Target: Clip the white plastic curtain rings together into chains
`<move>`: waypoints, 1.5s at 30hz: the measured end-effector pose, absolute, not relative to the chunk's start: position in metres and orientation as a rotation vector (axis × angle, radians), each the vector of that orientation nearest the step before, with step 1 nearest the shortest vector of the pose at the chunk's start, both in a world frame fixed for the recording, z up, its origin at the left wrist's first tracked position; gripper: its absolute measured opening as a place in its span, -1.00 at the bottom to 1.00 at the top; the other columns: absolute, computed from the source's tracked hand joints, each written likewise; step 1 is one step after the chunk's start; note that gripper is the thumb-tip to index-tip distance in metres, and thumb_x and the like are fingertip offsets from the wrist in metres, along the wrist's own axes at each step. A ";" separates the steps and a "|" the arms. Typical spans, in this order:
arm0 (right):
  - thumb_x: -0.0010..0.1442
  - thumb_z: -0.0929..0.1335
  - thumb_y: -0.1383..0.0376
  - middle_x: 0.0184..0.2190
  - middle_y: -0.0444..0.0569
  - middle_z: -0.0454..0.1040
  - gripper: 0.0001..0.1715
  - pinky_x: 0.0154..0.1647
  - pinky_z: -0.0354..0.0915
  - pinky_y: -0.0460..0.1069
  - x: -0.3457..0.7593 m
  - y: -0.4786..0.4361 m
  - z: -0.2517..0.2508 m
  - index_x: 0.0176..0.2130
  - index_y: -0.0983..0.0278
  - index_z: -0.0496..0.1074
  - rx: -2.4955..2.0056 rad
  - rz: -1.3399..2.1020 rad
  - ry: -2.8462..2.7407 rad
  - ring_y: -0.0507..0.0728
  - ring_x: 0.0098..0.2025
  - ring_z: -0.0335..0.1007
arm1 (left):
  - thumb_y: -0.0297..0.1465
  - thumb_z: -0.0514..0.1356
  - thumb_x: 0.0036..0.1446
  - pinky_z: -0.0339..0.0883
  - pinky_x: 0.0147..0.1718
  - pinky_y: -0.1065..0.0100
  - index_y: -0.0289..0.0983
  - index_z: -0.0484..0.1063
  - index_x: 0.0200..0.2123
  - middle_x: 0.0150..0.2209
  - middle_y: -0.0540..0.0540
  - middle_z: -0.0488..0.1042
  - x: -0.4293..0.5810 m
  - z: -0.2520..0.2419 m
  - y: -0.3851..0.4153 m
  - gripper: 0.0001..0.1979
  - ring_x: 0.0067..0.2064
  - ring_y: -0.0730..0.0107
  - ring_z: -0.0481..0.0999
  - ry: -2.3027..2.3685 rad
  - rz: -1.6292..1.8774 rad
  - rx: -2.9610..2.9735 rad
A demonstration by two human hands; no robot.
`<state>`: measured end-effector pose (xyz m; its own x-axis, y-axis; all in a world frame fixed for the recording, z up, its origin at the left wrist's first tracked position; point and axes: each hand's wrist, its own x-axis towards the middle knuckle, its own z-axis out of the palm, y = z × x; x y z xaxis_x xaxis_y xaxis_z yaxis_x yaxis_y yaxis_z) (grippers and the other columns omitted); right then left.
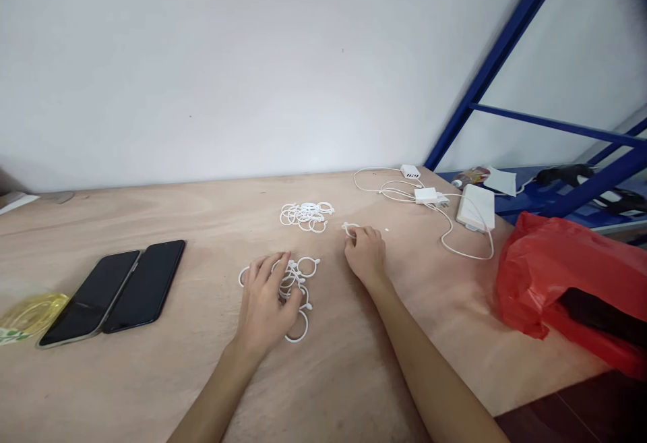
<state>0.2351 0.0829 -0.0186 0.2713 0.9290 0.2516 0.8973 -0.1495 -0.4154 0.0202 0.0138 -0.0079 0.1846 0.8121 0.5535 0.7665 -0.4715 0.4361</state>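
My left hand [267, 301] rests over the nearer pile of white plastic rings [304, 268], its fingers apart and partly covering them. The rings are thin loops with small knobs or tabs; one ring [297, 327] lies at the near edge of that pile. Beyond it sits a second cluster of tangled rings [304, 215], touched by neither hand. To the right, the fingers of my right hand [367, 254] are curled down on a single white ring [348, 227], whose far left part sticks out past the fingertips. The rest of that ring is hidden.
Two dark phones [144, 288] lie side by side at left, beside a yellow transparent item [38, 315]. White chargers [425, 195] with cables and a white box [476, 207] are at the back right. A red plastic bag [571, 261] and blue metal frame [498, 52] bound the right side.
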 end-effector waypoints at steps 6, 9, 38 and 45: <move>0.08 0.32 0.28 -0.23 0.07 0.39 -0.80 -0.09 0.17 0.09 0.215 0.080 -0.011 -0.32 0.28 0.52 -1.628 0.437 -1.437 0.20 -0.14 0.27 | -0.40 0.13 0.15 0.28 -0.02 0.08 -0.27 0.38 0.01 -0.06 -0.18 0.45 0.021 -0.006 0.015 -0.66 -0.03 0.15 0.36 1.570 1.274 2.264; 0.04 0.37 0.20 -0.35 -0.06 0.41 -0.79 -0.24 0.19 0.01 0.195 0.068 0.003 -0.32 0.26 0.50 -1.244 1.055 -1.293 0.09 -0.32 0.28 | -0.33 0.13 0.17 0.30 -0.03 0.09 -0.28 0.36 0.03 -0.06 -0.20 0.46 0.022 -0.005 0.015 -0.65 -0.02 0.15 0.39 1.579 1.314 2.158; 0.07 0.39 0.10 -0.52 -0.14 0.40 -0.72 -0.38 0.16 -0.07 0.163 0.043 0.015 -0.46 0.28 0.45 -0.859 1.526 -1.156 0.01 -0.46 0.24 | -0.29 0.18 0.11 0.25 -0.40 0.38 -0.27 0.47 -0.41 -0.51 0.02 0.43 0.023 0.006 0.010 -0.83 -0.44 0.42 0.38 1.512 1.341 2.024; 0.07 0.38 0.11 -0.60 -0.20 0.28 -0.70 -0.44 0.11 -0.08 0.160 0.045 0.006 -0.52 0.28 0.39 -0.852 1.495 -1.148 -0.02 -0.52 0.13 | -0.28 0.18 0.10 0.25 -0.41 0.39 -0.27 0.46 -0.46 -0.55 0.04 0.39 0.025 0.007 0.010 -0.81 -0.46 0.44 0.36 1.511 1.292 1.946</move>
<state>0.1598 0.0452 0.0062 -0.2268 0.9728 0.0479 -0.2978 -0.0225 -0.9544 0.0253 0.0096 0.0069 0.0110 0.8991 0.4376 0.5722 -0.3646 0.7346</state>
